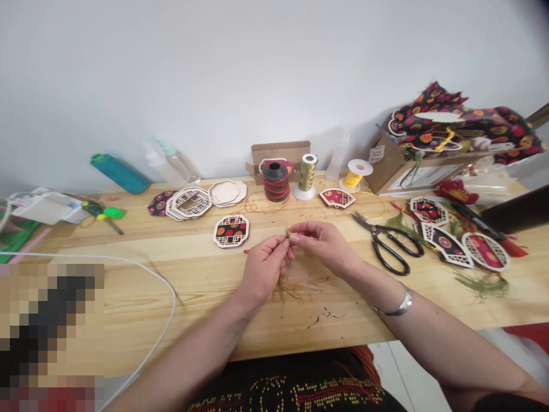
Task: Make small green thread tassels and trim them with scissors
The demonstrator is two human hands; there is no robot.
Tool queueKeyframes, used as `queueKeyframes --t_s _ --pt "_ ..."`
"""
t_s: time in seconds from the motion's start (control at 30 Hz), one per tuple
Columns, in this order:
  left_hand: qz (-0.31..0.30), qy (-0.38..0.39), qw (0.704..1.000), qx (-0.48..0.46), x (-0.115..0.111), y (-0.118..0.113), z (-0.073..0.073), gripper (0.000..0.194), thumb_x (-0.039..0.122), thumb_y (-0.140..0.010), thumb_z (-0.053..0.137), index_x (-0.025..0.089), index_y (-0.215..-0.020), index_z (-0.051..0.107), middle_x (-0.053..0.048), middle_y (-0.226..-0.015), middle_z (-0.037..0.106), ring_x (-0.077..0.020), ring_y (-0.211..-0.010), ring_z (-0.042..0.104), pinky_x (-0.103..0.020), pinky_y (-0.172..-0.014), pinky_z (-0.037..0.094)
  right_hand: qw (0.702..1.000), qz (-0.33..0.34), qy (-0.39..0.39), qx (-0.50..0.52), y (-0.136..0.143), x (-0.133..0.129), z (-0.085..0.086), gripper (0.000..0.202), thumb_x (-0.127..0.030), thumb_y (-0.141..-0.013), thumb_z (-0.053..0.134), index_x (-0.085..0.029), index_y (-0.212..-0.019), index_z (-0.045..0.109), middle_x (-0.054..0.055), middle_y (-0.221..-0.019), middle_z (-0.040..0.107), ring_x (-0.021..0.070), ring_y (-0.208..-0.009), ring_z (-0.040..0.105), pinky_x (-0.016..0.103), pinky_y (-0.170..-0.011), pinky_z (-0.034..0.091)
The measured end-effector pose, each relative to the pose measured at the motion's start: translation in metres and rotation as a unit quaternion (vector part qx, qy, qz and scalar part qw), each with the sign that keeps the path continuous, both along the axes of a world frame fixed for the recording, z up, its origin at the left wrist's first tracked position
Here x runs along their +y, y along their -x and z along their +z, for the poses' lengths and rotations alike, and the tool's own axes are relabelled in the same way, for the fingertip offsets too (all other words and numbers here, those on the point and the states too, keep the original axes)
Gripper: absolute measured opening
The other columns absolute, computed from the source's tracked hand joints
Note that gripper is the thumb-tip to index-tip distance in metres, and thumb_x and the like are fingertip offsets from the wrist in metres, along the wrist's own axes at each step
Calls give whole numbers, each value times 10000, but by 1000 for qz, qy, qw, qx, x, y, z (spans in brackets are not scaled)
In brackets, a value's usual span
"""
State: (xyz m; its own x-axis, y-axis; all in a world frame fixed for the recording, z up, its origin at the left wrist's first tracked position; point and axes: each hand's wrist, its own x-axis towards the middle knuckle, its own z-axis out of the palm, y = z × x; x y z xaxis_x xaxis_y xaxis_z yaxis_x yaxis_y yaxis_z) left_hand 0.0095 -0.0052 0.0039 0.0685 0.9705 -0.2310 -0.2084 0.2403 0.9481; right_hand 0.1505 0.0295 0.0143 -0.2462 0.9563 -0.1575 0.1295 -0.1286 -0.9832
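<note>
My left hand (266,264) is closed around a bundle of thin olive-green threads, a tassel (286,290), whose loose ends hang below the fist. My right hand (315,243) meets it at the fingertips, pinching the short upper end of the same tassel. Part of the tassel is hidden by the fingers. Left of the hands lies an ornament (231,231) with a cut wooden frame over dark patterned fabric. To the right rests a pair of black-handled scissors (388,243), blades pointing up and left.
Behind the hands stand a red cord spool (276,186), a gold thread spool (307,174) and a yellow spool (354,176). A cardboard box (422,171) heaped with fabric is at right, near several finished ornaments (446,245). A white cable (171,297) crosses the left side.
</note>
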Motion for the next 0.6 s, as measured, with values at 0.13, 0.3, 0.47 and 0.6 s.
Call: queueKeyframes --t_s 0.13,0.3,0.47,0.6 --pt "-20 12 1000 1 0 1 -1 220 317 -784 612 141 -658 574 22 -600 502 -16 -392 322 -186 -384 213 987 63 100 112 -7 7 -4 260 -277 -658 729 -154 -885 703 27 -817 708 131 -761 616 318 -810 459" --pt "-50 19 999 7 -1 1 1 258 326 -803 587 138 -629 551 34 -565 471 -15 -393 307 -186 -391 191 965 107 150 189 -11 10 -9 305 -283 -617 778 -161 -891 718 15 -716 698 134 -710 617 341 -824 448" --pt "-61 24 998 10 -1 1 0 264 310 -805 582 136 -610 541 38 -550 463 -17 -395 308 -189 -397 204 960 122 148 204 -12 11 -10 240 -271 -619 778 -165 -827 722 21 -744 704 131 -702 623 323 -792 451" --pt "-71 21 997 5 -2 2 0 252 298 -810 576 135 -620 549 35 -566 477 -20 -404 327 -187 -402 220 967 106 137 187 -10 10 -6 186 -272 -610 772 -137 -709 692 19 -662 680 130 -647 601 312 -730 444"
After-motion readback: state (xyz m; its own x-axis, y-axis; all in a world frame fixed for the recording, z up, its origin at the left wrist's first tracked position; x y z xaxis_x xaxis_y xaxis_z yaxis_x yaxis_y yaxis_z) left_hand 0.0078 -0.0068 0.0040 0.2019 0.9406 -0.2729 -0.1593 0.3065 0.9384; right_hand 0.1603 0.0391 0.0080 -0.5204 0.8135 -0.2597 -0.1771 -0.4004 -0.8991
